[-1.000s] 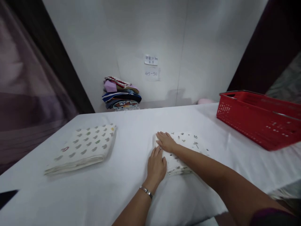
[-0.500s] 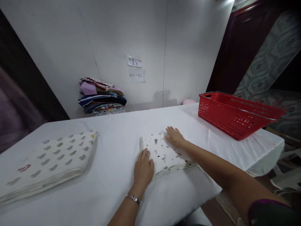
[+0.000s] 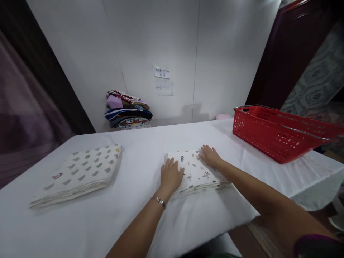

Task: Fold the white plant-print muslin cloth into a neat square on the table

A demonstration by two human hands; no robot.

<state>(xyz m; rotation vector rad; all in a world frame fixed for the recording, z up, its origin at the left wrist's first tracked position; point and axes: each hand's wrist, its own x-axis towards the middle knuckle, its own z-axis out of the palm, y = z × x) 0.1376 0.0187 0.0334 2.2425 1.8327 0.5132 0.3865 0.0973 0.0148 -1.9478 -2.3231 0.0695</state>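
A folded white cloth (image 3: 195, 168) with small printed figures lies near the table's front edge, its layers showing along the near side. Over its left part, my left hand (image 3: 171, 175) rests flat with the fingers apart. My right hand (image 3: 210, 156) lies open on the far right corner of the same cloth, fingers spread. Neither hand grips anything. To the left sits another folded cloth (image 3: 86, 166), white with grey rounded shapes and a few coloured ones.
A red plastic basket (image 3: 271, 134) with metal handles stands at the table's right. Beyond the back edge is a stack of folded fabrics (image 3: 129, 111) against the wall. Two paper signs (image 3: 163, 87) hang on the wall. White cloth covers the table (image 3: 134, 143).
My left hand has slid further onto the cloth, over its left part. My right hand stays at the far right corner. The whole view has shifted, so things appear further right.
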